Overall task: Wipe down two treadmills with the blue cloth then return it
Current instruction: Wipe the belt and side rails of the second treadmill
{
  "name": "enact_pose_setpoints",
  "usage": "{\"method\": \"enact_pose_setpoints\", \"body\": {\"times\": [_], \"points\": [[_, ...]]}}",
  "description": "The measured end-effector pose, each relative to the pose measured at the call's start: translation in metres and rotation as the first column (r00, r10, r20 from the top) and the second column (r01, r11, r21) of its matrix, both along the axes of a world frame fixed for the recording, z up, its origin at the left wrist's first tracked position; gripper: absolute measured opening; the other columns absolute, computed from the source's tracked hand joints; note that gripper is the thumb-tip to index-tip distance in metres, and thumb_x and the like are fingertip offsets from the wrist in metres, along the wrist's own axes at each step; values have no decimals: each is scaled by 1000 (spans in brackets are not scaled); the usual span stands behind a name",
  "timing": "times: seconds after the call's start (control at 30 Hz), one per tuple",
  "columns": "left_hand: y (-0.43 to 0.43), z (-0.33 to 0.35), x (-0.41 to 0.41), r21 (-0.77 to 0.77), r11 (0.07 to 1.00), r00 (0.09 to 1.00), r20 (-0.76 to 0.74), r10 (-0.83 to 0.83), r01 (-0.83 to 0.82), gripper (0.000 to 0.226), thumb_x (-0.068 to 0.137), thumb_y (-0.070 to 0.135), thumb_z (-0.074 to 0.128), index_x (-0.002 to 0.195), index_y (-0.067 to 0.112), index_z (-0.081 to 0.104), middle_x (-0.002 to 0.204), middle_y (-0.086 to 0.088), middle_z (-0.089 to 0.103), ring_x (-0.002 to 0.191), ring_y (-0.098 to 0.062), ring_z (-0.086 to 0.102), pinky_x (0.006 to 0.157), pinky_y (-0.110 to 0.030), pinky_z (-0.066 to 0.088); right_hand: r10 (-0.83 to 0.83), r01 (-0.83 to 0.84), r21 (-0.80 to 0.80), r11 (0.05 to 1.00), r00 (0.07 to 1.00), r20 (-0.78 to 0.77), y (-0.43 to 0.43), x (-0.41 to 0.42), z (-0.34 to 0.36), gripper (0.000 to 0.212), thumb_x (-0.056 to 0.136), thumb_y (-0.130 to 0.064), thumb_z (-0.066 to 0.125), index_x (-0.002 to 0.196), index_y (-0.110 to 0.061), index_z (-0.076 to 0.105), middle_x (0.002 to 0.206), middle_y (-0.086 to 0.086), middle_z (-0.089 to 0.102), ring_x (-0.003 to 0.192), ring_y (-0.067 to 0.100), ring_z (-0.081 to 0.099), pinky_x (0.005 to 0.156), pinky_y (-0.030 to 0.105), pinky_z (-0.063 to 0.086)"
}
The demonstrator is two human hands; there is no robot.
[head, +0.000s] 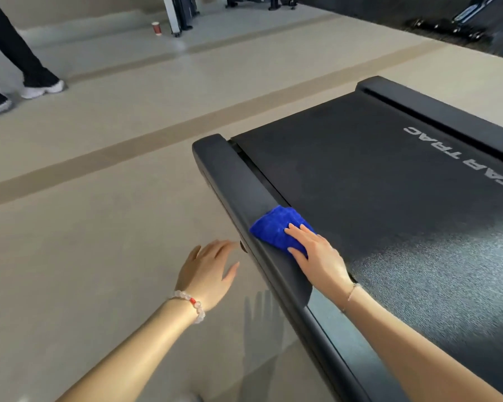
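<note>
A black treadmill (375,181) fills the right half of the view, its belt printed with white letters. The folded blue cloth (276,227) lies on the treadmill's left side rail (233,175), near the belt's edge. My right hand (317,253) presses flat on the cloth, fingers spread over its near part. My left hand (208,271) hovers over the floor just left of the rail, fingers apart and holding nothing; a bead bracelet circles that wrist. Only one treadmill is in view.
Beige floor with darker stripes (99,169) spreads to the left. A person's legs in white shoes (41,88) stand at the far left. A red paper cup (156,28) sits on the floor by equipment legs at the back. More gym machines (462,21) stand far right.
</note>
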State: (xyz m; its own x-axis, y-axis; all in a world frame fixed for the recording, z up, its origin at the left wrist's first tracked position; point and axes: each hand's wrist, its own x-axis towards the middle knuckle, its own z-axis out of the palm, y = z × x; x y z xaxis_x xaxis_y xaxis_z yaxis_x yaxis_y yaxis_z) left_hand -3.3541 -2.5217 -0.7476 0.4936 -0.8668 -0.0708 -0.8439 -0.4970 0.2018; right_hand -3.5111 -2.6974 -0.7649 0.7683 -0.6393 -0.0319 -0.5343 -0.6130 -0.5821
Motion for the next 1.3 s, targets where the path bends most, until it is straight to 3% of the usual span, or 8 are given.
{"method": "enact_pose_setpoints", "body": {"times": [0.13,0.27,0.37,0.5,0.6,0.77,1.0,1.3], "points": [[0,-10,36,-116,992,993,116,-25,39,47,87,40,34,115,17,64,110,4,67,99,-15,65,89,-40,49,-36,35,-26,999,999,-18,-7,35,-3,41,96,-36,46,137,-39,40,146,-17,38,138,11,29,103,32,35],[-22,-14,82,-161,982,989,127,-74,94,41,84,36,40,108,16,66,102,1,70,90,-19,66,84,-40,52,-72,71,-89,994,997,-17,-12,66,-4,41,95,-34,47,136,-38,42,143,-16,42,136,8,32,103,28,35],[-45,-16,124,-174,979,988,130,-82,104,35,90,30,49,119,15,61,110,-2,67,99,-23,63,92,-43,47,-114,111,-87,990,993,-26,-13,83,-4,42,94,-33,50,136,-39,43,142,-17,42,135,7,35,101,27,36],[-79,-20,178,-104,988,989,111,-101,112,45,97,36,34,137,20,44,123,-3,60,111,-22,55,100,-41,39,-136,134,-74,988,990,-25,-16,98,-5,43,93,-32,52,134,-41,43,140,-24,40,134,1,33,100,20,34],[-103,-27,215,-9,993,984,140,-113,116,49,99,37,31,147,26,25,142,-2,40,129,-20,37,106,-38,31,-144,142,-86,986,990,-15,-16,105,-7,44,91,-30,56,132,-42,45,135,-35,35,131,-2,35,99,21,37],[-124,-23,247,133,973,980,34,-194,188,53,101,31,29,150,26,9,158,5,2,144,-19,2,116,-41,14,-163,162,-48,986,986,-32,-15,108,-1,44,91,-29,56,130,-44,44,130,-43,28,128,-11,27,108,15,21],[-119,-13,263,162,960,973,-81,-218,229,51,101,26,29,150,27,12,157,12,4,144,-16,3,116,-41,11,-175,175,-9,985,981,-88,-12,113,4,43,92,-34,53,132,-45,42,140,-27,39,135,-3,31,110,16,19],[-116,-17,291,38,974,972,-76,-220,224,49,101,30,29,149,26,17,156,11,13,144,-13,6,117,-38,9,-82,82,-26,996,997,-12,-33,200,3,43,92,-29,56,132,-41,45,134,-29,39,133,-2,32,108,20,29]]}}
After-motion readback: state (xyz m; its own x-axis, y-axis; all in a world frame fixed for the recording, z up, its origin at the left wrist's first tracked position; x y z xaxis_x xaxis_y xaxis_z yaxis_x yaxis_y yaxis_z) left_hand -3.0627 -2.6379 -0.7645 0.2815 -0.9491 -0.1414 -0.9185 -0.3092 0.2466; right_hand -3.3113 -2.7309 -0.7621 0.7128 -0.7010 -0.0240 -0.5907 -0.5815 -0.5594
